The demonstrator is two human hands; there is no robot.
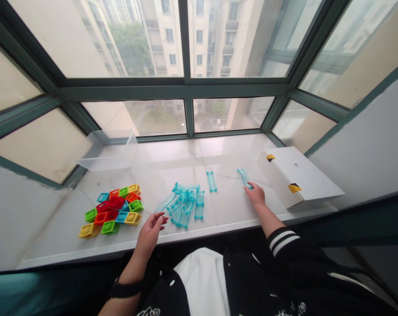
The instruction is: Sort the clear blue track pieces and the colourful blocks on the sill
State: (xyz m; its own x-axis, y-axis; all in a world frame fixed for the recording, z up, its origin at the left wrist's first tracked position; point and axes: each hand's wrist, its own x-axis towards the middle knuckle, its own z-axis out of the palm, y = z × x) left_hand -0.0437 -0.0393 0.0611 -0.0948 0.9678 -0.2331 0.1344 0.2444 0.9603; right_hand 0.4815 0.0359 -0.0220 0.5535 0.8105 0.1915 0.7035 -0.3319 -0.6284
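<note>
My right hand is closed on the near end of a translucent turquoise track piece, whose far end points away from me. To its left a straight turquoise track piece lies alone on the white sill. A heap of similar track pieces, some curved, lies nearer the middle. My left hand is beside the heap's left edge, fingers loosely bent and apart. A clear curved piece lies close to its fingertips; whether they touch cannot be made out.
Red, yellow, green and blue plastic blocks are grouped at the left. Behind them stands a clear plastic bin. A white box with yellow-and-black tabs sits at the right. Green-framed windows border the white sill.
</note>
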